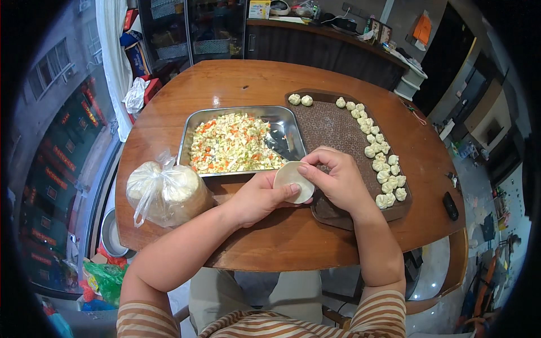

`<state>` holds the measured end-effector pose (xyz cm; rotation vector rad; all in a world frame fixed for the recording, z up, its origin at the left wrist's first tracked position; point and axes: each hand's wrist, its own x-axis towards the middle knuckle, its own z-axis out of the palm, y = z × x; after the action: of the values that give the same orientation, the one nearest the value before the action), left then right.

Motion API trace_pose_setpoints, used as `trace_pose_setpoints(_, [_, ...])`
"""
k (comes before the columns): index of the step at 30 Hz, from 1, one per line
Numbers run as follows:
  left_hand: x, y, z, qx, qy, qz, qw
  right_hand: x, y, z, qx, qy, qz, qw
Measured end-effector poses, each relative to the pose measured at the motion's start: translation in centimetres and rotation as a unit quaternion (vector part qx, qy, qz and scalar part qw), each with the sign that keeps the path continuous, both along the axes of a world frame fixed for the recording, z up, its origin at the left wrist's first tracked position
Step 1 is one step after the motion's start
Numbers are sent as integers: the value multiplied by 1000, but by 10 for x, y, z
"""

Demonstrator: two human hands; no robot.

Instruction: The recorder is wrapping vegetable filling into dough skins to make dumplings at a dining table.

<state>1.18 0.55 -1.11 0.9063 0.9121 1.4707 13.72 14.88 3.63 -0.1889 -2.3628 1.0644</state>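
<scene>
Between my two hands is a round, pale dumpling wrapper (291,179), held up near the table's front edge. My left hand (262,197) supports it from the left, thumb on its face. At its upper right edge, my right hand (333,174) pinches the rim between thumb and fingers. Just beyond stands a steel tray (289,121) of chopped filling (231,141) in pale green, white and orange, with a bare patch at its right. A brown patterned tray (327,129) to the right carries several pleated dumplings (383,163), mostly in rows along its right side.
A knotted clear plastic bag (169,191) with a stack of pale rounds sits left of the steel tray. At the wooden table's (248,84) right edge lie a black oblong object (450,206) and red-handled scissors (416,114). A metal basin (112,236) is below on the left.
</scene>
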Motion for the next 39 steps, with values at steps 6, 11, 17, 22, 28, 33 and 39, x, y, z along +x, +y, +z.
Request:
trace_pose_setpoints(6, [1, 1, 0, -8, -26, 1, 1000, 0, -1, 1, -7, -8, 0, 1000])
trace_pose_setpoints(11, [1, 0, 0, -7, -34, 0, 999, 0, -1, 0, -10, -5, 5, 1000])
trace_pose_setpoints(17, [0, 1, -1, -18, -54, 5, 998, 0, 0, 0, 2, 6, 8, 1000])
trace_pose_setpoints(22, [1, 0, 1, -10, -38, 4, 999, 1, -3, 4, -14, -32, 2, 999])
trace_pose_setpoints(28, [0, 0, 0, -1, -33, 1, 999, 0, -1, 1, -8, -2, 10, 1000])
trace_pose_setpoints(33, [-1, 0, -2, -14, -36, 5, 999, 0, -3, 3, -4, -7, 13, 1000])
trace_pose_setpoints(39, [0, 0, -1, -10, -35, -2, 999, 1, -3, 3, -3, -7, 17, 1000])
